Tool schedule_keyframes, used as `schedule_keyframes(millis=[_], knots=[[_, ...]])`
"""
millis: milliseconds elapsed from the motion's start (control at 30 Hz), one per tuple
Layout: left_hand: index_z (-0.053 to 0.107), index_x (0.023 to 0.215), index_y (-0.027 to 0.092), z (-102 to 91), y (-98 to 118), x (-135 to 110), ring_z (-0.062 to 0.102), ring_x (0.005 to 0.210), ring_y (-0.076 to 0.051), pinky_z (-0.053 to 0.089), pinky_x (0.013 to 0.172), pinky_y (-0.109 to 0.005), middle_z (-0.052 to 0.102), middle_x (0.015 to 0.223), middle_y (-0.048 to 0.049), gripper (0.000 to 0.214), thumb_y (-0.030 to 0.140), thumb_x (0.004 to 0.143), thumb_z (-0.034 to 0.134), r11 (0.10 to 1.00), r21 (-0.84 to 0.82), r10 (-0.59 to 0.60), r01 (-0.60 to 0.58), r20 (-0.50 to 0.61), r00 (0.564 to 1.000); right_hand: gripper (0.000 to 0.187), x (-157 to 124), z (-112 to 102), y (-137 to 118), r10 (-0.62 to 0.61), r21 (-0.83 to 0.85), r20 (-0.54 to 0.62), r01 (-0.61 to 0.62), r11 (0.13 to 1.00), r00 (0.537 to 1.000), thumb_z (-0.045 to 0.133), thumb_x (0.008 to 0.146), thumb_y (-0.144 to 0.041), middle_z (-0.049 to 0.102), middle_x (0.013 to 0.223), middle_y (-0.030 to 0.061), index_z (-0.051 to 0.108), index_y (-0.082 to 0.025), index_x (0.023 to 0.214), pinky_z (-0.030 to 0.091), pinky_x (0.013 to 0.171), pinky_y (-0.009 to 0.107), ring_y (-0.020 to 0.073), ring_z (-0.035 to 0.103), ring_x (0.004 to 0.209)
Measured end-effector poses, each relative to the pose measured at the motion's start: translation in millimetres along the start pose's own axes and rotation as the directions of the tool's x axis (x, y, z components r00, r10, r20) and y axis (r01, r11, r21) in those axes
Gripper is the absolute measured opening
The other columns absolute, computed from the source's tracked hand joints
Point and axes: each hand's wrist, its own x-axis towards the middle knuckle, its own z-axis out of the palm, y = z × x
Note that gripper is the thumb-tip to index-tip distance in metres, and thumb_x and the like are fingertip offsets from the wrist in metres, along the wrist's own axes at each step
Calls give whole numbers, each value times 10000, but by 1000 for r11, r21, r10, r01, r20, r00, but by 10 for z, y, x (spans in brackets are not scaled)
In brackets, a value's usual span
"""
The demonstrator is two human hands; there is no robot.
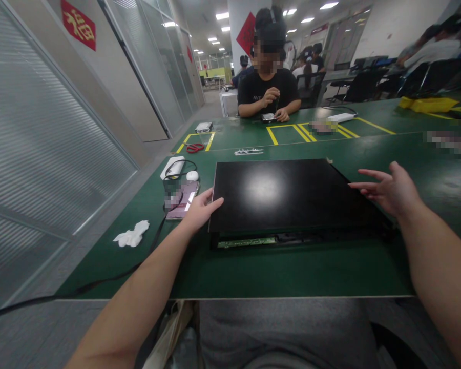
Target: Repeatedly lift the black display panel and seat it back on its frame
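Observation:
A black display panel point(284, 197) lies over a black frame point(311, 237) on the green table, slightly raised along its near side. Under that near edge a strip of green circuit board point(248, 242) shows. My left hand point(202, 209) grips the panel's left edge, thumb on top and the other fingers hidden beneath. Off the right side, my right hand point(394, 189) is open with its fingers spread and nothing in it. Its fingertips are close to the panel's right edge; whether they touch it I cannot tell.
Left of the panel are a phone point(182, 200), a white earbud case point(192, 176), a white power bank point(172, 167), a black cable and a crumpled tissue point(132, 234). Red-handled scissors point(195, 148) lie farther back. Across the table point(292, 277) a person point(269, 87) handles a small device.

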Motion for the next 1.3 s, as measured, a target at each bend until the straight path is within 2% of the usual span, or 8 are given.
schedule_keyframes(millis=[100,200,400,500,667,767,1067,1300], knots=[[679,1247,166,-38,-30,23,548,1324,-364,430,1123,-535,634,1383,-131,593,469,747,775,977,197,79,-79,11,997,650,10,-19,13,-14,-21,15,14,1000,1000,133,950,-566,724,783,169,628,-198,1155,382,465,284,187,509,523],[683,1263,168,-46,-34,30,419,1439,-362,377,1173,-523,499,1522,-144,617,517,758,739,922,367,125,-122,17,992,631,45,-64,35,-14,-36,29,15,999,999,158,949,-584,731,810,158,630,-213,1143,401,477,292,189,523,541],[645,1314,147,-13,-49,9,340,1492,-352,461,1117,-479,311,1624,-184,700,552,748,715,904,420,79,-75,8,997,626,108,-110,64,-12,-52,34,13,999,999,181,938,-602,739,834,160,639,-220,1126,413,479,299,191,519,548],[655,1305,152,-27,-69,17,309,1508,-350,410,1158,-491,313,1626,-187,655,543,781,688,852,514,121,-103,0,993,618,108,-109,63,-15,-47,28,16,999,999,178,940,-592,739,844,159,644,-221,1106,406,481,299,188,514,549],[664,1309,173,-42,-45,22,339,1493,-354,296,1210,-548,424,1572,-183,581,503,832,648,661,740,167,-120,11,986,611,112,-118,56,-11,-46,34,13,999,999,180,939,-595,738,848,159,641,-224,1093,409,485,306,191,516,550],[674,1297,172,-38,-14,15,360,1482,-360,308,1202,-551,443,1561,-182,556,491,843,637,634,765,151,-112,20,988,624,130,-137,57,-3,-46,28,4,999,1000,172,939,-596,739,837,162,645,-221,1100,414,484,306,190,515,546],[691,1267,141,-69,-24,24,367,1482,-337,330,1198,-500,450,1554,-191,603,556,840,600,690,715,143,-112,17,990,651,129,-228,18,27,-8,93,-26,1000,995,192,910,-641,747,929,185,639,-227,1141,467,526,349,219,545,598],[688,1265,144,-77,-49,39,366,1481,-343,329,1194,-512,457,1549,-189,604,561,839,594,684,716,152,-138,45,987,684,-25,-366,-42,23,140,147,-44,989,989,312,815,-698,715,1102,245,665,-212,1142,433,450,358,223,508,597]])
